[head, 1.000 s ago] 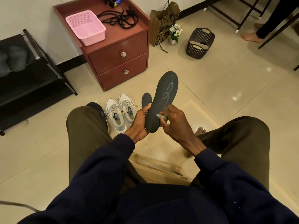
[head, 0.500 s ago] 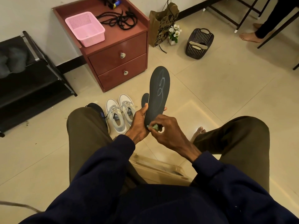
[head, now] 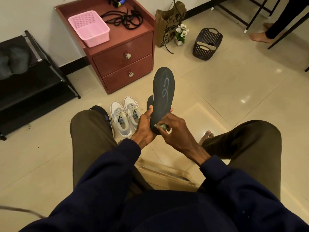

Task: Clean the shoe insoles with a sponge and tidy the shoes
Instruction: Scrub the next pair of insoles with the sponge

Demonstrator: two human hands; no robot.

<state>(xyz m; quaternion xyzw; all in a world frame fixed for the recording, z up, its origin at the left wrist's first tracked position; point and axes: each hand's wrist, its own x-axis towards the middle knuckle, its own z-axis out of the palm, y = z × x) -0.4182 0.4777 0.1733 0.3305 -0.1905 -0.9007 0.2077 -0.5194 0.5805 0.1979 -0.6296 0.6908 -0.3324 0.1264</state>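
While the long black foam insole [head: 163, 96] stands upright above the knees, pale swirled streaks on its face, the left hand [head: 145, 125] clamps its lower edge, thumb on one side, fingertips showing past the other. Right hand [head: 173, 131] is pinched shut around a small greenish sponge [head: 160, 126], pressed onto the heel end. A second dark insole [head: 150, 102] peeks from behind. Down on the tiled floor [head: 234, 97], a pair of grey-and-white sneakers [head: 126, 115] sits side by side before the red-brown two-drawer cabinet [head: 122, 63].
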